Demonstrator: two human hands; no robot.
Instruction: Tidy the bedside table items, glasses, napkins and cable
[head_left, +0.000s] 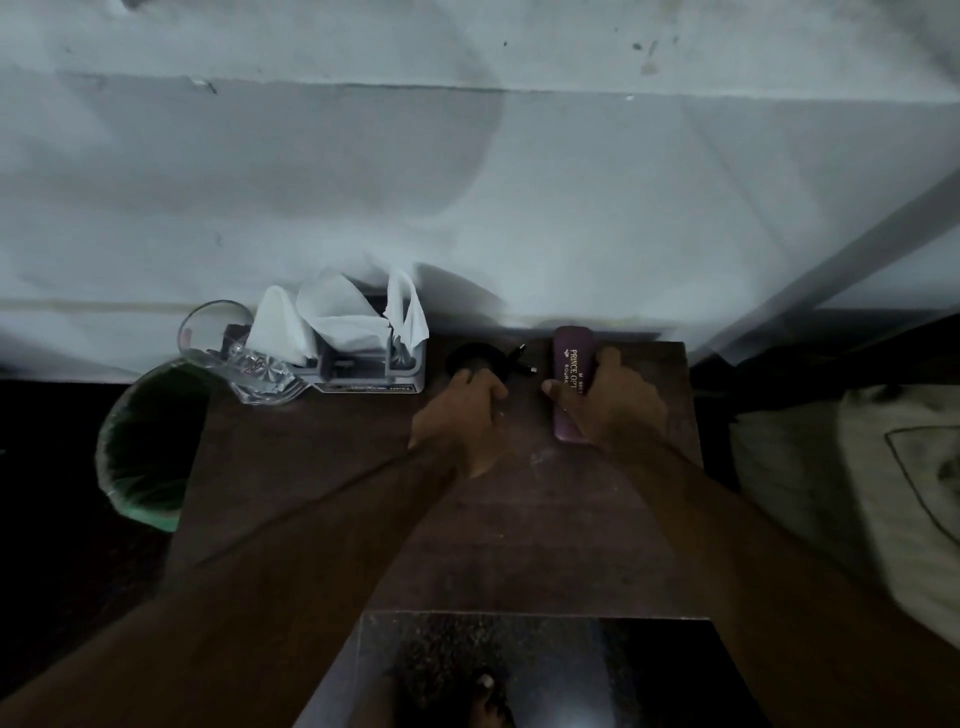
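While the right hand (613, 400) wraps its grip around the purple hard-shell glasses case (569, 384) at the back right of the dark wooden desk (311, 493), the left hand (467, 410) rests its fingertips on the coiled black cable (480, 356) just beside it; whether those fingers pinch the coil is hidden. The white paper napkins (337, 317) stand loose in a grey plastic holder (371, 364) near the wall, with a clear cut-glass tumbler (239, 353) tilted at the desk's left edge above a green waste bin (145, 447). A careless sweep could likely tip that tumbler over the edge, and dragging the cable may undo its coil.
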